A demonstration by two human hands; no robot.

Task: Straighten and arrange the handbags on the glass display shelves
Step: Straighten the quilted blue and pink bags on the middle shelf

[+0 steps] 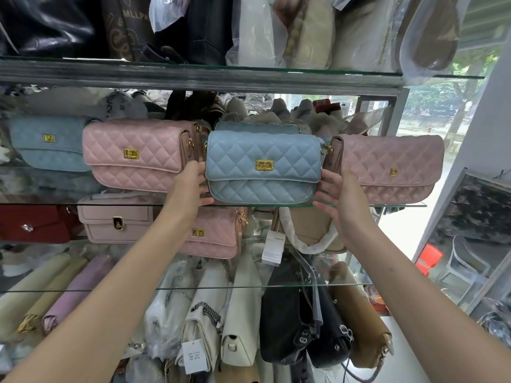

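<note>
Blue quilted handbag [262, 167] on glass shelf [398, 205], left hand [190, 186] and right hand [336, 194] clasping its ends

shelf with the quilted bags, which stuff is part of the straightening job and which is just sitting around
In the job: blue quilted bag, left hand, right hand, pink quilted bag, dusty pink bag, glass shelf.

Lying about: paper tag, red chair.

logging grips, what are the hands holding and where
The blue bag, held by its two ends: left hand on its left end, right hand on its right.
</note>
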